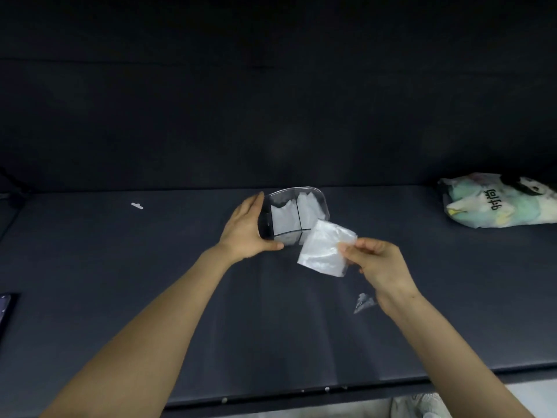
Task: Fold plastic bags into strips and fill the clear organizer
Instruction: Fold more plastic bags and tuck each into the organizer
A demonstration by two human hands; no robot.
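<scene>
The clear organizer (pixel 272 197) stands on the dark table, tipped toward me, with white folded bags (pixel 297 214) in its compartments. My left hand (pixel 245 229) grips its left side, fingers up the wall and thumb along the bottom edge. My right hand (pixel 378 265) pinches a folded translucent white plastic bag (pixel 324 251) by its right edge. That bag hangs just in front of and to the right of the organizer, overlapping its lower right corner.
A printed bag stuffed with more plastic bags (pixel 500 202) lies at the far right. A small crumpled clear scrap (pixel 363 303) sits under my right wrist. A tiny white piece (pixel 137 206) lies at the left. A dark phone-like thing (pixel 6 309) rests at the left edge.
</scene>
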